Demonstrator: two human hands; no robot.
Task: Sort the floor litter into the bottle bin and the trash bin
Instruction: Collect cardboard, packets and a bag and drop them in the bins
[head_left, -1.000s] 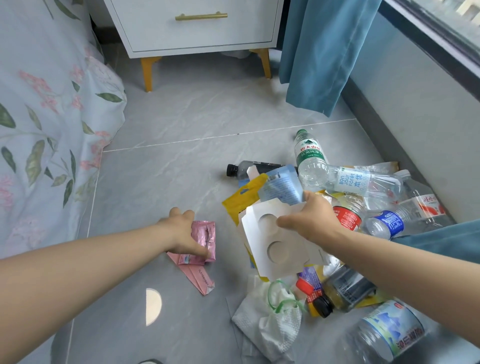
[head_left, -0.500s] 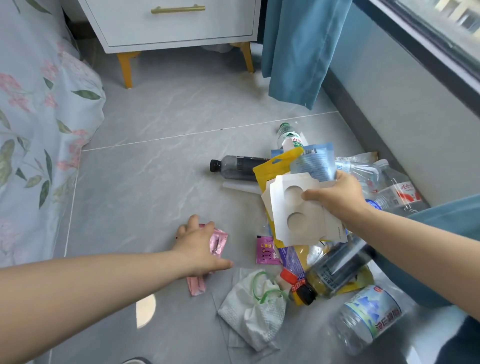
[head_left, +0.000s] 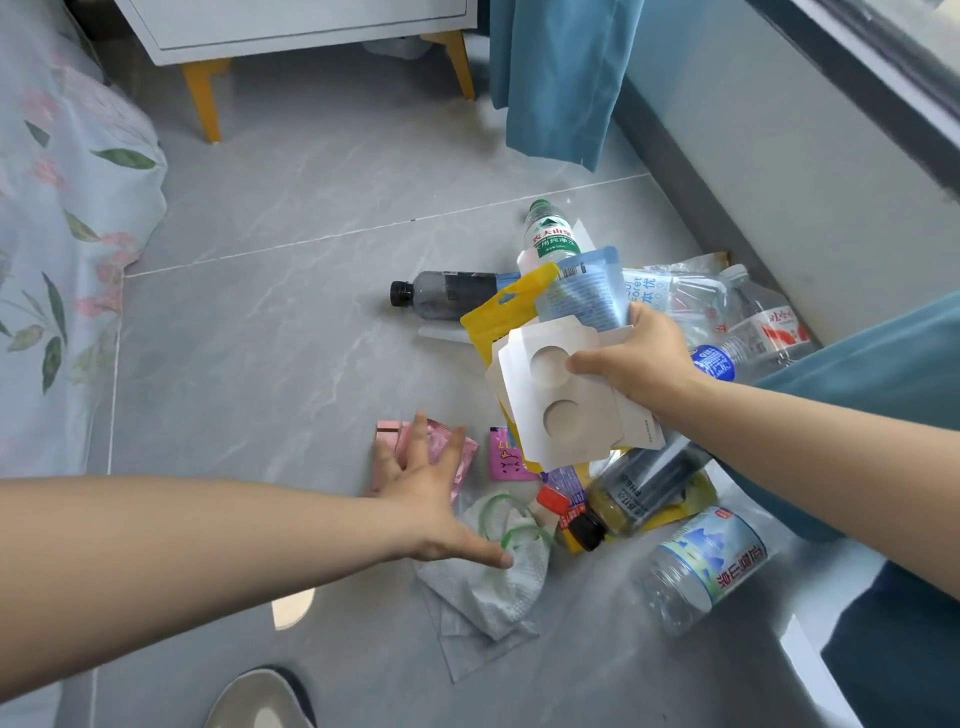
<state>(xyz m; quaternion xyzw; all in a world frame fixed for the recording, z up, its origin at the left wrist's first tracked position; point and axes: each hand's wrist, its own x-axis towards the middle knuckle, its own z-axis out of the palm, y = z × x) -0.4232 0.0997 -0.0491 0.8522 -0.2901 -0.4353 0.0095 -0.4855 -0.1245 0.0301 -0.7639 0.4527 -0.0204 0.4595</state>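
Observation:
My right hand (head_left: 636, 358) grips a bundle lifted off the floor: a white card with two round holes (head_left: 558, 400), a yellow pouch (head_left: 501, 312) and a light blue packet (head_left: 582, 296). My left hand (head_left: 423, 480) is spread open, fingers straight, over the pink wrappers (head_left: 447, 447) on the grey floor. A small magenta sachet (head_left: 504, 460) lies beside them. Plastic bottles lie around: a dark one (head_left: 447, 293), a green-labelled one (head_left: 553, 236), a large clear one (head_left: 706, 564) and a dark-capped one (head_left: 623, 493). A crumpled white bag with green loops (head_left: 498, 566) sits under my left thumb.
More clear bottles (head_left: 753, 322) lie against the wall at right. A white cabinet on yellow legs (head_left: 202, 98) stands at the back, a teal curtain (head_left: 556, 78) beside it. Floral bedding (head_left: 57, 234) borders the left. A shoe (head_left: 260, 699) shows at the bottom edge.
My right hand lifted the card, yellow pouch and blue packet higher off the pile. My left hand opened and spread its fingers over the pink wrappers, which now lie flat beneath it.

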